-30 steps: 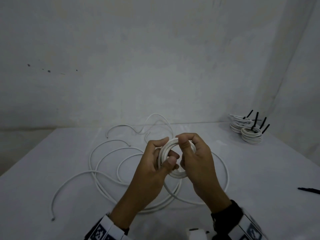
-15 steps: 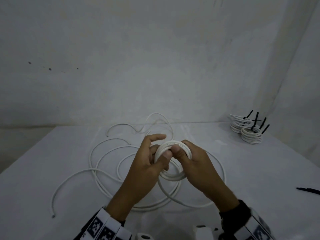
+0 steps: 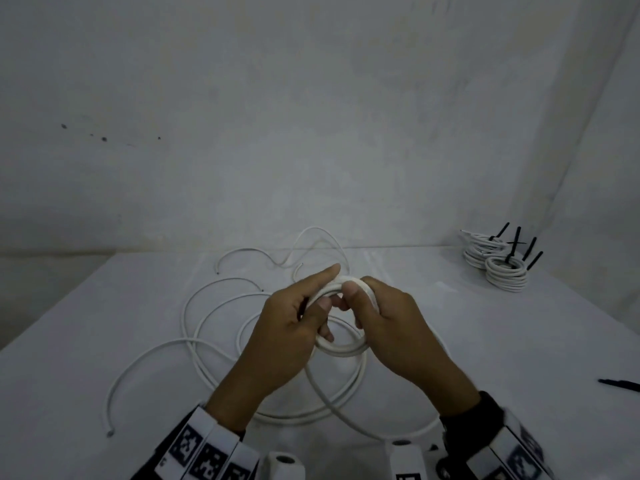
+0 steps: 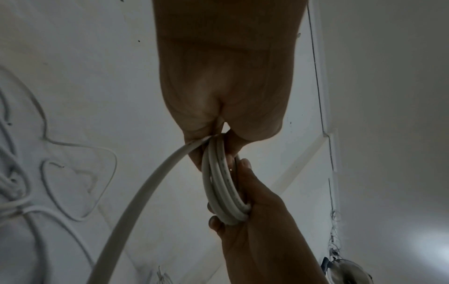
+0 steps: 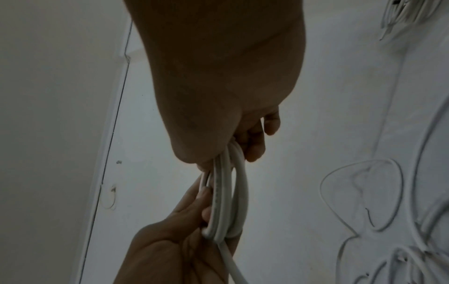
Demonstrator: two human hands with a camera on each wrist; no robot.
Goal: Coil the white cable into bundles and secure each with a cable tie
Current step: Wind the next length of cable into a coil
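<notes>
A small coil of white cable (image 3: 341, 349) is held above the table between both hands. My left hand (image 3: 294, 327) grips its left side, thumb through the loop and index finger stretched along the top. My right hand (image 3: 391, 323) grips the top right, thumb pressed on the turns. The left wrist view shows the coil (image 4: 221, 182) edge-on, with several turns and one free strand (image 4: 145, 192) trailing down. In the right wrist view the coil (image 5: 228, 192) runs from my right hand down to my left hand (image 5: 175, 240). Loose cable (image 3: 214, 306) loops over the table.
Tied cable bundles (image 3: 498, 268) with black tie tails stand stacked at the table's (image 3: 104, 341) back right corner. A loose black cable tie (image 3: 620, 384) lies near the right edge. A wall stands close behind the table.
My right hand has slid from over the top of the coil down to its right side. The coil has tilted flatter. My left index finger has stretched out along the top.
</notes>
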